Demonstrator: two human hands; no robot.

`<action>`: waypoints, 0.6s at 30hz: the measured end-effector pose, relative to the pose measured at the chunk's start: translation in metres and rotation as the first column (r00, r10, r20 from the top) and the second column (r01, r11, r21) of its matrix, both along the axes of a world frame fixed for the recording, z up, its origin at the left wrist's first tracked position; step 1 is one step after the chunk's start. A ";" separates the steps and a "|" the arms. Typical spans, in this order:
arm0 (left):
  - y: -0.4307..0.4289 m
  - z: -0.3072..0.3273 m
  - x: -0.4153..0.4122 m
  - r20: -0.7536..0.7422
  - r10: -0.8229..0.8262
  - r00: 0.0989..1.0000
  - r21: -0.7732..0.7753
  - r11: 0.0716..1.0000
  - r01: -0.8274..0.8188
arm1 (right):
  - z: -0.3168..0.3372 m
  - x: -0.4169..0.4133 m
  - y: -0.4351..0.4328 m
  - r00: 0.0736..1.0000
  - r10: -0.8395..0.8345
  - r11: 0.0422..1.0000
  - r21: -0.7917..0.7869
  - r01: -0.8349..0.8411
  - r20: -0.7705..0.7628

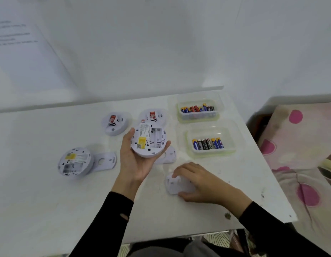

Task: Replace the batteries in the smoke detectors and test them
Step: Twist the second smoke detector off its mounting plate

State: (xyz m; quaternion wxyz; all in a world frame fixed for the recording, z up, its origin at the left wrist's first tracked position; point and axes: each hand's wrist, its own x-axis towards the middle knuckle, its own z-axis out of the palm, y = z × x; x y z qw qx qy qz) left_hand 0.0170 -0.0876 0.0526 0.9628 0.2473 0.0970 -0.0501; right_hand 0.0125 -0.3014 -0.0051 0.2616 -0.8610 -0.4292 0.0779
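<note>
**Empty battery bay up in left hand; batteries sit to the right, nearer the right hand**

Left to right across the frame:

- Centre-left: opened detector (74, 162) lying back-up on the table (40, 201), its mounting plate (104, 161) touching its right edge.
- Upper centre: two detectors face-up, left one (115, 123) and right one (152, 115). The right one is partly hidden behind the held unit.
- Centre: left hand (135, 162) palm-up, fingers wrapped around the held detector (149, 140), back side facing the camera. Battery bay looks empty, yellow label to the left of it. The bay's long axis runs roughly up-down in the frame, tilted slightly.
- Just below and right of the held unit: another mounting plate (168, 155) flat on the table.
- Lower centre-right: right hand (201, 182) pressed down over a white cover piece (176, 184) on the table, thumb and fingers bracketing it. Looks like a loose grasp, can't tell if it's gripping or letting go.
- Right: two clear tubs of AA batteries, far tub (198, 110) upper right, near tub (209, 143) below it. Can't tell which holds the fresh cells.

Judgement: next step is probably loading cells into the held bay. Both tubs lie right of the held detector and up-right of the right hand, so the right hand is the nearer one, and the near tub is the shorter reach. The near tub's batteries stand roughly upright in the frame, close to the bay's axis, so little rotation is needed. The right hand must drop the cover first.
</note>
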 end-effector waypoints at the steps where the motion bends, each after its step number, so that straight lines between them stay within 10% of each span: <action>1: 0.005 0.001 -0.003 0.004 -0.005 1.000 0.011 1.000 0.005 | 0.002 -0.001 0.003 1.000 -0.006 0.999 0.038 0.005 0.006; 18: 0.218 0.033 0.001 -0.074 0.202 0.977 0.556 0.821 -0.127 | 0.092 0.055 0.205 0.974 -0.066 0.955 0.269 0.125 -0.216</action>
